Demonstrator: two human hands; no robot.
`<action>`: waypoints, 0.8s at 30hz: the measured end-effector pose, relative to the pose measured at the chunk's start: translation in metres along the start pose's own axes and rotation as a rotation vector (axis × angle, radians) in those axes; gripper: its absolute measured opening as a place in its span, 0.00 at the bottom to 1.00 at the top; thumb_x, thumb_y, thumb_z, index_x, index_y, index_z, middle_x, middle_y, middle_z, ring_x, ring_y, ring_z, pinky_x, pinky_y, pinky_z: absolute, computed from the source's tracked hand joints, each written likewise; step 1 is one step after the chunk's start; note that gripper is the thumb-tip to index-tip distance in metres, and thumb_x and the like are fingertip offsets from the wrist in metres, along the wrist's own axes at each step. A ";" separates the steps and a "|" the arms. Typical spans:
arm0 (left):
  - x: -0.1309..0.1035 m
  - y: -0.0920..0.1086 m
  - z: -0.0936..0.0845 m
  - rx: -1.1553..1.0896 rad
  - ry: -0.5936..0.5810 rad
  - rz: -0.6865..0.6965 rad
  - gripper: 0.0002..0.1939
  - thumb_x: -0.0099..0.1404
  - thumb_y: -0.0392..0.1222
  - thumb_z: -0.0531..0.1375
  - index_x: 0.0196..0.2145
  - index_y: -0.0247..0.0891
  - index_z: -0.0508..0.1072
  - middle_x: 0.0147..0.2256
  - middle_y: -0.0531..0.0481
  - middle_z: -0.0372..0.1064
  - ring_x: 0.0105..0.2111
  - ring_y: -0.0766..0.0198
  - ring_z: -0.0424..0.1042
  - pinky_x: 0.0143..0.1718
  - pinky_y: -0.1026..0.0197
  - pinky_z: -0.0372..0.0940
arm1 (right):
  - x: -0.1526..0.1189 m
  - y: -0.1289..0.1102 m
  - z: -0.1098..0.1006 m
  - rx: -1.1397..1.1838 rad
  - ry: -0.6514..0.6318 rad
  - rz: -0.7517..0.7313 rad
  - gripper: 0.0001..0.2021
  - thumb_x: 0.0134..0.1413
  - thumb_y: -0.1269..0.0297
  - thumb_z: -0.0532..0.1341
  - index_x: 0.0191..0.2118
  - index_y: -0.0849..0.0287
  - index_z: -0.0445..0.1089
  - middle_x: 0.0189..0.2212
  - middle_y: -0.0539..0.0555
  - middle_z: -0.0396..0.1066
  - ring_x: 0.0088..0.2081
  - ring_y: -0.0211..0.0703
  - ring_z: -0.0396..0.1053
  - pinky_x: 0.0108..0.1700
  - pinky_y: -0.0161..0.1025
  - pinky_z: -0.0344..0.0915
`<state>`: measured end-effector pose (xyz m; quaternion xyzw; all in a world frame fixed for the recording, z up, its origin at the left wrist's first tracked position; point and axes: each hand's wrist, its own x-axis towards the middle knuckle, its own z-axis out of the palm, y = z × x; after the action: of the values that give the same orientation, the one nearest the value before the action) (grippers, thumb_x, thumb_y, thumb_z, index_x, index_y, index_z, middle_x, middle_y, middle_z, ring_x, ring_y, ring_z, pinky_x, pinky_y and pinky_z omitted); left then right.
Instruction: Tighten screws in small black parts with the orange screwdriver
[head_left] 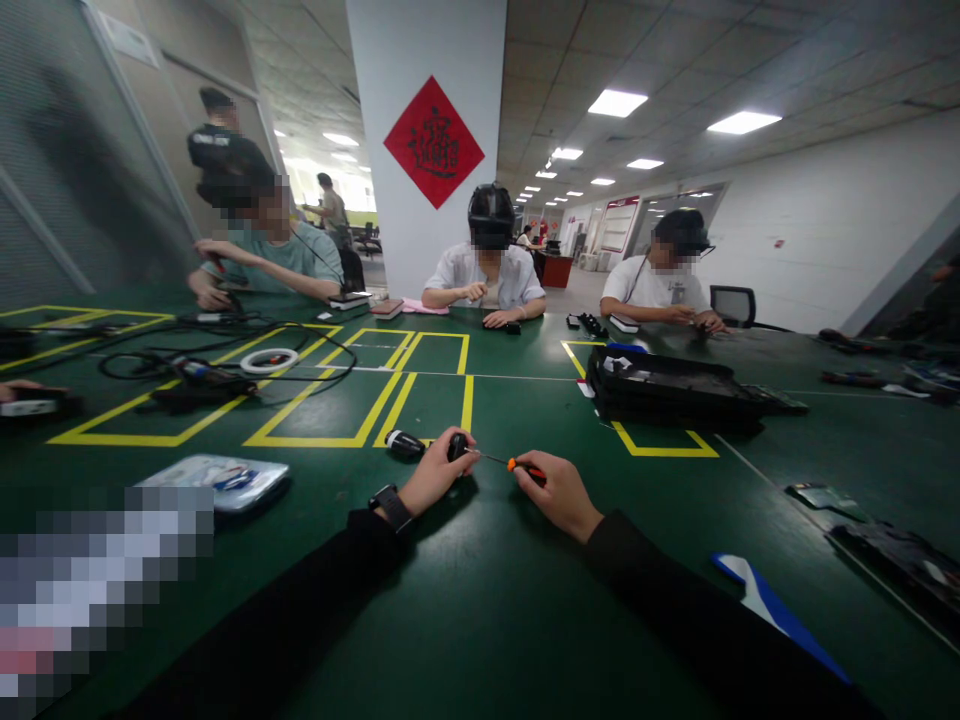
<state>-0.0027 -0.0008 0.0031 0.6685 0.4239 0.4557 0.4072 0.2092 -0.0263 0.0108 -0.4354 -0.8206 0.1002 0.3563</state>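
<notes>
In the head view my right hand is closed round the orange and black handle of a screwdriver. Its thin shaft points left, and the tip reaches a small black part between the fingers of my left hand. What kind of part this is I cannot make out. Whether the tip sits in a screw is too small to tell. Just beyond my left hand, a black and white rounded object lies on the green table.
Black stacked trays stand at the right. Cables and a white ring lie at the left, with a clear case nearer. A blue and white object lies by my right sleeve. Several people sit across the table.
</notes>
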 end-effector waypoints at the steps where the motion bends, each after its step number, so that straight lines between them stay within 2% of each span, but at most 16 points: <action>1: 0.000 0.000 0.000 0.000 0.001 0.004 0.12 0.55 0.44 0.56 0.36 0.38 0.62 0.21 0.58 0.60 0.21 0.70 0.62 0.27 0.66 0.57 | 0.000 -0.001 -0.001 -0.004 0.012 -0.014 0.08 0.52 0.63 0.55 0.37 0.58 0.67 0.31 0.53 0.68 0.34 0.40 0.65 0.37 0.37 0.61; 6: 0.000 0.000 0.000 -0.016 0.003 0.015 0.11 0.56 0.45 0.55 0.36 0.38 0.61 0.21 0.58 0.59 0.21 0.71 0.60 0.25 0.66 0.56 | 0.001 -0.001 0.000 0.016 0.035 -0.024 0.08 0.49 0.65 0.57 0.38 0.57 0.66 0.33 0.52 0.65 0.33 0.38 0.64 0.36 0.35 0.61; 13: 0.000 0.000 0.000 -0.017 0.004 0.008 0.11 0.57 0.45 0.54 0.36 0.38 0.60 0.20 0.59 0.58 0.21 0.71 0.60 0.26 0.66 0.56 | -0.001 -0.001 -0.001 0.005 -0.046 -0.013 0.09 0.53 0.63 0.54 0.39 0.57 0.66 0.32 0.52 0.68 0.34 0.40 0.65 0.37 0.36 0.60; 20: 0.000 -0.002 0.000 -0.025 -0.003 0.007 0.10 0.57 0.44 0.54 0.36 0.38 0.60 0.20 0.59 0.58 0.21 0.71 0.60 0.25 0.67 0.56 | 0.001 -0.001 0.002 0.041 0.013 -0.019 0.08 0.50 0.65 0.57 0.38 0.58 0.64 0.34 0.53 0.65 0.35 0.39 0.63 0.37 0.35 0.60; 24: 0.000 -0.001 0.000 -0.011 -0.023 0.017 0.10 0.57 0.44 0.54 0.36 0.38 0.60 0.21 0.59 0.58 0.21 0.71 0.60 0.25 0.67 0.56 | 0.000 0.000 0.003 0.020 -0.053 0.006 0.10 0.51 0.62 0.56 0.40 0.58 0.64 0.32 0.52 0.66 0.34 0.38 0.64 0.37 0.35 0.59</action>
<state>-0.0031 -0.0007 0.0016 0.6751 0.4109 0.4536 0.4118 0.2072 -0.0263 0.0089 -0.4315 -0.8275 0.1208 0.3384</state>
